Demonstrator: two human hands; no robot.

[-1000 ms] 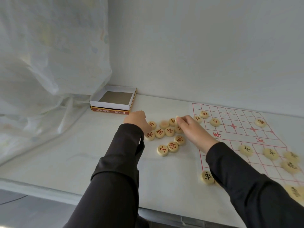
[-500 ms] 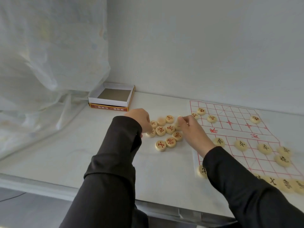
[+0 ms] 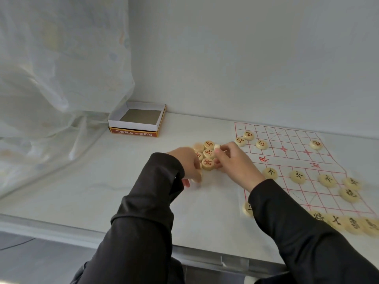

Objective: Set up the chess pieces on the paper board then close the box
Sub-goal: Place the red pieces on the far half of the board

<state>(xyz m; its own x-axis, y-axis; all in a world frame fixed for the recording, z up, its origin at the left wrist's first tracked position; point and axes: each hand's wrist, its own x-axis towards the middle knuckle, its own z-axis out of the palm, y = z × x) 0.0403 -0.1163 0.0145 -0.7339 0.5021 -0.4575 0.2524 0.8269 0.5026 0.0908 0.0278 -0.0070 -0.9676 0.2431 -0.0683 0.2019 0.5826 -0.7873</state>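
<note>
Several round wooden chess pieces with red characters (image 3: pixel 208 154) lie in a loose cluster on the white table, left of the paper board (image 3: pixel 291 158). My left hand (image 3: pixel 187 165) curls down over the cluster's near left side, and its fingertips pinch a piece that is mostly hidden beneath it. My right hand (image 3: pixel 235 160) pinches one piece (image 3: pixel 217 147) on edge at the cluster's right side. Red pieces (image 3: pixel 261 144) stand on the board's far rows. Black pieces (image 3: pixel 297 176) stand on its near rows. The open box (image 3: pixel 123 120) sits empty at the back left.
A sheer white curtain (image 3: pixel 61 78) hangs at the left and drapes onto the table beside the box. A white wall (image 3: pixel 246 58) runs behind the table. One black piece (image 3: pixel 247 209) sits at the board's near left corner, by my right sleeve. The table's front edge (image 3: pixel 61 226) is near me.
My left hand moved down over the near left pieces of the cluster and covers them. My right hand lifted a piece onto its edge. The view shifted slightly left.
</note>
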